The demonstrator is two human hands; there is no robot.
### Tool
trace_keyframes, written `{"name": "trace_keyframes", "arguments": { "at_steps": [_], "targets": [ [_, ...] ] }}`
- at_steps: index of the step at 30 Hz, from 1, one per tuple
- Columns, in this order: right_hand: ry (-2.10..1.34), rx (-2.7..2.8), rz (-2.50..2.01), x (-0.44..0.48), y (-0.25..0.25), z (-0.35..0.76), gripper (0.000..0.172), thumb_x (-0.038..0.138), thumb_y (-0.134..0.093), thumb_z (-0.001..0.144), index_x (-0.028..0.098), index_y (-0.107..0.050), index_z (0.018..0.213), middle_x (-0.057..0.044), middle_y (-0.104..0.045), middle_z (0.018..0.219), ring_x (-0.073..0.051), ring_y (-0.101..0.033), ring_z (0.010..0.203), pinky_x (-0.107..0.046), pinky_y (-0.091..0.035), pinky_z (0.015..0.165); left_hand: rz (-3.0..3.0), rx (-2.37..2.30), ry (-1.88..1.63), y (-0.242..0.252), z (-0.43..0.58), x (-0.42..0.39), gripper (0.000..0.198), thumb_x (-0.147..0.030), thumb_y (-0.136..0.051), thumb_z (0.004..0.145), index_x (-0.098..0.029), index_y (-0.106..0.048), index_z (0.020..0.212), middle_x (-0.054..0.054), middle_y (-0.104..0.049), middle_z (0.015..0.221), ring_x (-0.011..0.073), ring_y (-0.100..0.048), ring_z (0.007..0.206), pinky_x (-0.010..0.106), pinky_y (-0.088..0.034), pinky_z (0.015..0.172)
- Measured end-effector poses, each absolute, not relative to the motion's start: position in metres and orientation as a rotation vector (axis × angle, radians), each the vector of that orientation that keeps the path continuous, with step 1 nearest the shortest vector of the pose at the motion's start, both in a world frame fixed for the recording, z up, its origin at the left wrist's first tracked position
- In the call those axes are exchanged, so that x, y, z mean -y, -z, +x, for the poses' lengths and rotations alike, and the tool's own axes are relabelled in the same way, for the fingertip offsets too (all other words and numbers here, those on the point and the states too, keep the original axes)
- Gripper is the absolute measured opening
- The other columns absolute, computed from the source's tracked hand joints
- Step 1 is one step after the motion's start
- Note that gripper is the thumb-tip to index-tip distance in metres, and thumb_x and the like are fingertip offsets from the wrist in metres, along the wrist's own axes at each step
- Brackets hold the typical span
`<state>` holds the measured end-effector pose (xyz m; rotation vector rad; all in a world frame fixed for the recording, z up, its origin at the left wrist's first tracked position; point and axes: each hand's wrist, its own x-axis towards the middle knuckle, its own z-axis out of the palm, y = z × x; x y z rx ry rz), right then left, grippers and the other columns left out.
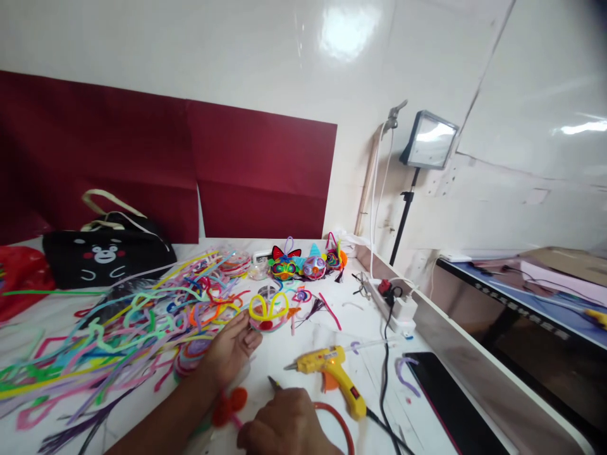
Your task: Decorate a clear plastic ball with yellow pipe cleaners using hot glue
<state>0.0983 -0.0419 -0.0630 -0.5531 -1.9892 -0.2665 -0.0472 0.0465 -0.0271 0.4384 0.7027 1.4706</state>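
Observation:
My left hand [233, 347] is closed with its fingertips at the edge of a round pipe-cleaner ornament [269, 311], which has yellow loops on top and a red spot. Nearer me, my right hand [289, 422] is wrapped round a pair of scissors; the dark tip points up and left, and the orange handle [342, 424] curves out to the right. A yellow hot glue gun [331, 365] lies just beyond my right hand, its nozzle to the left. Orange pom-poms [230, 404] sit between my left forearm and my right hand.
Tangled pipe cleaners [142, 335] cover the left side. Finished colourful ornaments [310, 265] stand at the back. A power strip [391, 306], a black cable [385, 392] and a black phone [455, 404] lie at right, beside the table's raised edge. A black bag [109, 256] stands back left.

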Motion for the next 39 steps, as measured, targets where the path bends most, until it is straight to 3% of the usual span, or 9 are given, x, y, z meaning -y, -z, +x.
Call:
{"name": "trace_keyframes", "arguments": {
  "at_steps": [4,11,23,39],
  "targets": [
    [0.217,1.987,-0.610,0.048,0.043,0.104,0.013,0.011,-0.049,0.061,0.022,-0.043,0.066,0.004,-0.051,0.052,-0.012,-0.047,0.047,-0.028,-0.034,0.053,0.496,-0.636,-1.497,0.025,-0.048,-0.046,0.028,0.001,-0.064,0.080,-0.018,-0.045,0.070,-0.006,-0.045,0.056,0.0073,-0.041,0.043,0.021,-0.039,0.044],
    [0.265,2.123,-0.602,0.045,0.034,0.113,0.010,0.014,-0.047,0.066,0.022,-0.041,0.065,0.004,-0.051,0.050,-0.011,-0.043,0.041,-0.029,-0.024,0.046,0.518,-0.627,-1.510,0.013,-0.044,-0.042,0.037,-0.004,-0.080,0.065,-0.019,-0.048,0.073,-0.008,-0.048,0.057,0.0066,-0.042,0.044,0.022,-0.037,0.046],
    [0.287,2.039,-0.488,0.045,0.031,0.110,0.008,0.014,-0.046,0.066,0.022,-0.045,0.064,0.004,-0.050,0.050,-0.012,-0.042,0.040,-0.030,-0.024,0.043,0.562,-0.719,-1.431,0.012,-0.045,-0.022,0.027,-0.001,-0.069,0.077,-0.018,-0.048,0.077,-0.007,-0.049,0.059,0.0065,-0.043,0.044,0.021,-0.038,0.046],
    [0.255,2.115,-0.496,0.044,0.035,0.111,0.010,0.013,-0.045,0.068,0.022,-0.043,0.066,0.004,-0.051,0.052,-0.012,-0.041,0.041,-0.030,-0.025,0.044,0.534,-0.708,-1.510,0.016,-0.057,-0.010,0.023,0.001,-0.066,0.075,-0.018,-0.052,0.077,-0.005,-0.050,0.059,0.0077,-0.042,0.045,0.021,-0.039,0.046]
  ]
}}
